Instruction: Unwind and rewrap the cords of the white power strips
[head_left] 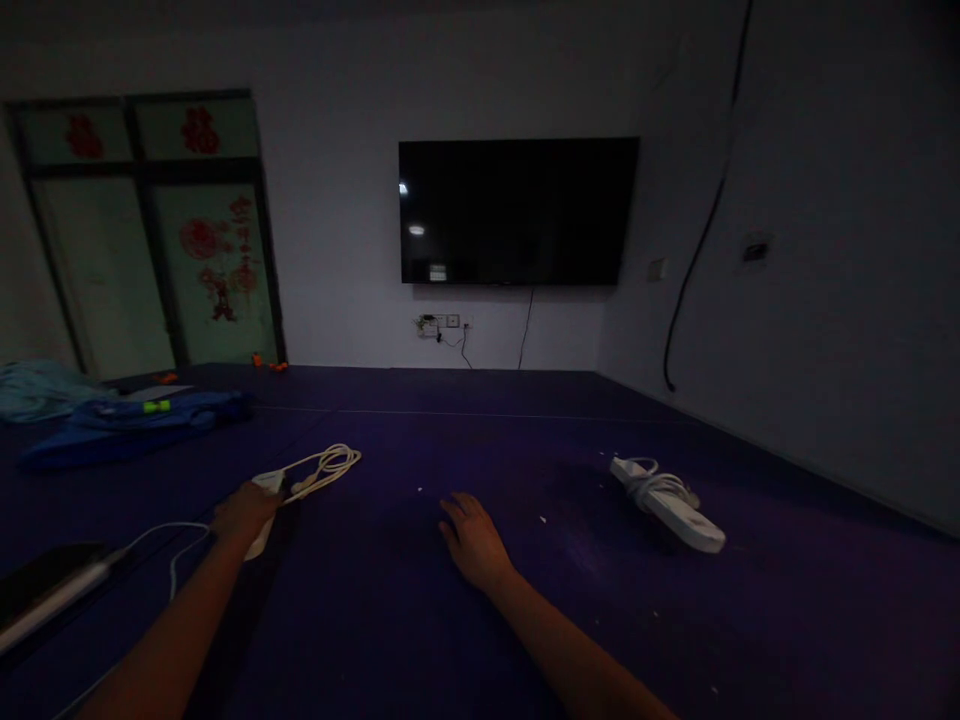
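My left hand (pixel 244 513) grips a white power strip (pixel 261 538) across its middle; both ends of the strip show past the hand. From its far end a pale cord (pixel 339 462) lies in loose loops on the purple surface (pixel 360 620). Fingers forward and slightly apart, my right hand (pixel 474 540) rests on or just over that surface, with nothing in it. Farther right lies a second white power strip (pixel 682 515), its cord (pixel 651 488) wound around one part of it.
A dark device with a white cable (pixel 161 528) lies at the lower left. Blue cloth (pixel 135 425) is heaped behind it, beside a pale teal bundle (pixel 49 390). A television (pixel 517 210) hangs on the far wall. One black cable (pixel 701 245) dangles along the right wall.
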